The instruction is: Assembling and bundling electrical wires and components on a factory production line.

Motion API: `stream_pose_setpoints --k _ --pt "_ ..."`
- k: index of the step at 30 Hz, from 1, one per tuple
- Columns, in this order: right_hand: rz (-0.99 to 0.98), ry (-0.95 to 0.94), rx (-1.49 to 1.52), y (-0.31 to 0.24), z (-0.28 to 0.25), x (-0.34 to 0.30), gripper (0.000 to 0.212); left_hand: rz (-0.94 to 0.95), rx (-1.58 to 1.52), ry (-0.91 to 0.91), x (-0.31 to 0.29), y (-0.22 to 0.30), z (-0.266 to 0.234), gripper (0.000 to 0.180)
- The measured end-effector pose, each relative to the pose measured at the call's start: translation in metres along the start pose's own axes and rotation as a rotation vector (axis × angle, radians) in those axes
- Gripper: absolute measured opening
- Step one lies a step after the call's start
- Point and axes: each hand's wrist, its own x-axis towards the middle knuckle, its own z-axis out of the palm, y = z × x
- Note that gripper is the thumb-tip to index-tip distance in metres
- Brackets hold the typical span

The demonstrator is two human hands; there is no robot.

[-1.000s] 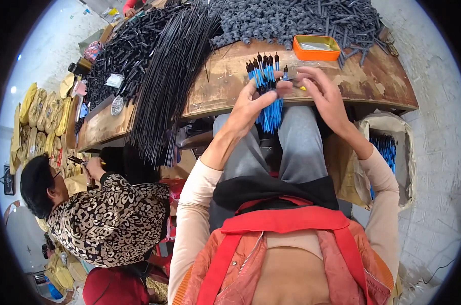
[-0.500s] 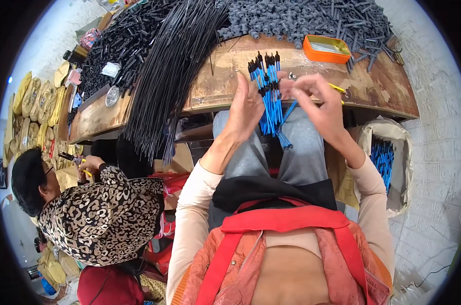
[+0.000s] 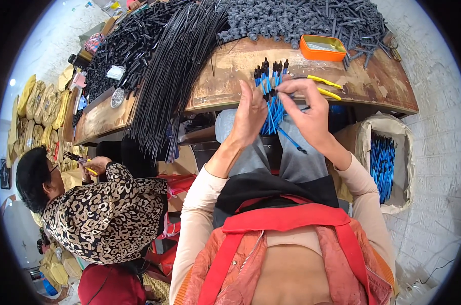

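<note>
My left hand curls round the side of a bundle of thin blue rods with black tips, its thumb raised apart. The bundle stands nearly upright at the table's front edge, above my lap. From the right, my right hand brings thumb and forefinger together in a pinch against the rods, just below the black tips. What that pinch holds is too small to make out. One blue rod slants out low to the right of the bundle. Yellow-handled pliers lie on the table behind my right hand.
Long black rods hang over the table edge. Behind are heaps of black parts and grey fittings, plus an orange tin. A lined bin of blue rods stands right. A co-worker sits left.
My right hand has come in closer to the bundle and its fingertips have closed together there. More of the pliers shows now. The blue rods have shifted and spread a little differently.
</note>
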Motion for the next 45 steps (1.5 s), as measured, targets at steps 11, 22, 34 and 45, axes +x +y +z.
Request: stream_pose_setpoints --k 11,22,34,45 --pt "0.07 -0.845 0.459 -0.022 -0.025 -0.07 0.039 -0.01 0.115 0.277 0.016 -0.004 -0.034 0.032" --pt "0.556 -0.301 0.173 0.064 -0.092 0.021 0.023 -0.147 0.398 0.227 0.0 -0.005 -0.014 0.022" --pt "0.204 -0.852 -0.661 0.256 -0.13 0.135 0.018 -0.167 0.1 0.193 0.022 -0.022 -0.024 0.036" --pt "0.389 -0.377 -0.61 0.223 -0.152 0.117 0.021 0.037 0.292 0.169 0.024 -0.019 -0.019 0.03"
